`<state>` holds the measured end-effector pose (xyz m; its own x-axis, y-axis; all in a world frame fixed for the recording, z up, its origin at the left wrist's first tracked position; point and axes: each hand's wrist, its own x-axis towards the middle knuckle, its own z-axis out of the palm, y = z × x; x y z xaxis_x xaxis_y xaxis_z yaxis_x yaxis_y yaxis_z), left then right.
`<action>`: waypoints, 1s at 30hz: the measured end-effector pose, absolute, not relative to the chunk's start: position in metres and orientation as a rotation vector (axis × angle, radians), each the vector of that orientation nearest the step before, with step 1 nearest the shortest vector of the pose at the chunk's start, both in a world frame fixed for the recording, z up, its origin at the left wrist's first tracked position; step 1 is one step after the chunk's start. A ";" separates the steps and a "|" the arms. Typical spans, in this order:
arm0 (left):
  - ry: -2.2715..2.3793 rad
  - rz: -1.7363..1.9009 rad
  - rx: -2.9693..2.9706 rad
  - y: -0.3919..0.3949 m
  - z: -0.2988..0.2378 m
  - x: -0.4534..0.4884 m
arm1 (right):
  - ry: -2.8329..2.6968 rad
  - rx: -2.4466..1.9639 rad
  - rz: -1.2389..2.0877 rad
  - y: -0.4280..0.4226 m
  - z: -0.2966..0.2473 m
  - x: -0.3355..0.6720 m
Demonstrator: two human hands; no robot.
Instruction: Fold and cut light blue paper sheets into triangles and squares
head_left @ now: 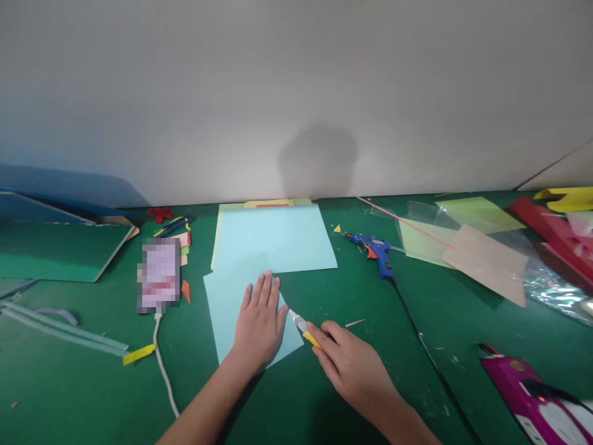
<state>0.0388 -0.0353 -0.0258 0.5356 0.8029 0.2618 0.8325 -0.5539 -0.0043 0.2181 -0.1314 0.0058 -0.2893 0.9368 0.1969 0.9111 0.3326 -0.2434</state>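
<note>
Resting flat, the left hand (260, 327) hides the middle of the near pale blue sheet (227, 309) and reaches to the line where it meets the far pale blue sheet (278, 238), so how the two overlap is hard to make out. Its fingers are slightly spread and grip nothing. The right hand (349, 364) has its fingers closed round a cutter (303, 327), covering the rear of the yellow handle. The blade tip lies at the near sheet's right edge, just beside the left thumb; whether it touches paper I cannot tell.

Yellowish layers (216, 241) show only as slim margins behind the far sheet, too hidden to count. A phone-like item (160, 272) is blurred into blocks. A green board (46, 253) is cut off at the left, a magenta power strip (514, 377) at the lower right.

Counted: two blue sheets, one cutter, one blue glue gun (380, 250), one yellow triangle (337, 228) near its nozzle and one pink sliver (355, 323) just beyond the right hand.

Bare green counter (319, 290) runs between the sheets and the glue gun, whose black cord (421, 340) bounds the room right of the right hand. The counter's far edge meets a pale wall (208, 111).
</note>
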 end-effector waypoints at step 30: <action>-1.358 -0.450 -2.734 -0.036 -0.014 0.032 | -2.271 -1.619 0.202 -0.153 0.007 0.223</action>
